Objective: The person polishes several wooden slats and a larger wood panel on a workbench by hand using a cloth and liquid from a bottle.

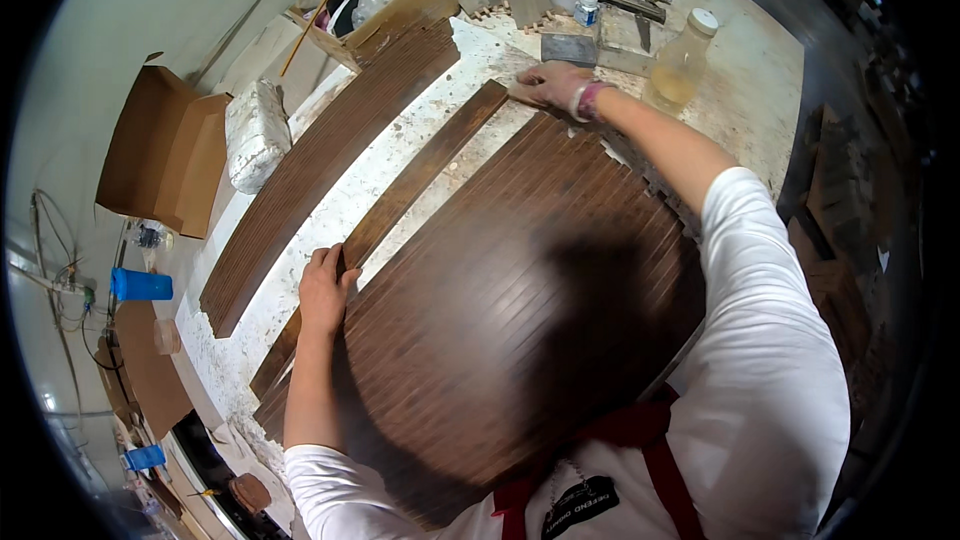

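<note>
A single long brown wooden plank [425, 162] lies slantwise between a wide panel of dark planks laid side by side [470, 270] and a stack of similar planks farther off. My left hand [325, 290] is closed over the lower part of the plank, thumb on the near side and fingers across it. At its far end my right hand [558, 86], in a thin glove with a pinkish cuff, has its fingers curled against the plank's tip. The glove partly hides those fingertips. Small shadowed gaps separate the plank from the panel.
The plank stack [330, 175] sits to the left on a stained white table [750, 70]. Behind are a cardboard box of supplies [400, 10], a grey block [568, 49], a small bottle [587, 8] and a bottle of yellowish liquid [684, 60]. A wrapped white bundle [258, 135] lies left.
</note>
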### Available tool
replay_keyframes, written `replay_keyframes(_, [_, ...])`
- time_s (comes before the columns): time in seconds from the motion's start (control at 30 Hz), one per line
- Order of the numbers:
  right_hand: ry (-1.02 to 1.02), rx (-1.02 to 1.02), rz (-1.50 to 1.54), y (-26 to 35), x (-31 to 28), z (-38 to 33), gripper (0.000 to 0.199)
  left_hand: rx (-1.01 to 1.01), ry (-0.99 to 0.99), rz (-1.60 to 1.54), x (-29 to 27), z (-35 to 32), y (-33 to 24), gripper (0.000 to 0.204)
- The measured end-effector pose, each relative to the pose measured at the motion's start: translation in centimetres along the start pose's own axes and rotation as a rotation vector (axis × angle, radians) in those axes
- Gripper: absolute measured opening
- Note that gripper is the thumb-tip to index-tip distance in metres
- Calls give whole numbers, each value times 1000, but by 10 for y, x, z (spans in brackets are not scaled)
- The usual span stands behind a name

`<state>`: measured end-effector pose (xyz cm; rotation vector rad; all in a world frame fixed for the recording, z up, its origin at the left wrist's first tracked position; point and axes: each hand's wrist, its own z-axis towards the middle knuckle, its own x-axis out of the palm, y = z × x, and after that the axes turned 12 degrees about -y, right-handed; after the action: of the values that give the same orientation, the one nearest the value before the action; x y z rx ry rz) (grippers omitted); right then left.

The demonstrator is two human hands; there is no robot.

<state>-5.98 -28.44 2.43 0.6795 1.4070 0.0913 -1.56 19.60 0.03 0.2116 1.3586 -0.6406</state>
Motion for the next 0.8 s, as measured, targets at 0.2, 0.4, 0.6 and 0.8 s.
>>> replay_keyframes(0.2, [-61, 273, 909, -54, 9, -19, 41, -15, 131, -250, -19, 13, -2, 45])
replay_keyframes(0.4, [-247, -116, 826, -136, 53, -12, 26, -189, 713, -524, -46, 33, 7, 37])
replay_keyframes(0.6, [69, 284, 1466, -120, 47, -17, 26, -1, -401, 166, 9, 90, 34, 61])
replay_keyframes(0.8, [6, 305, 1416, -115, 45, -24, 30, 190, -89, 229, 14, 54, 9, 68])
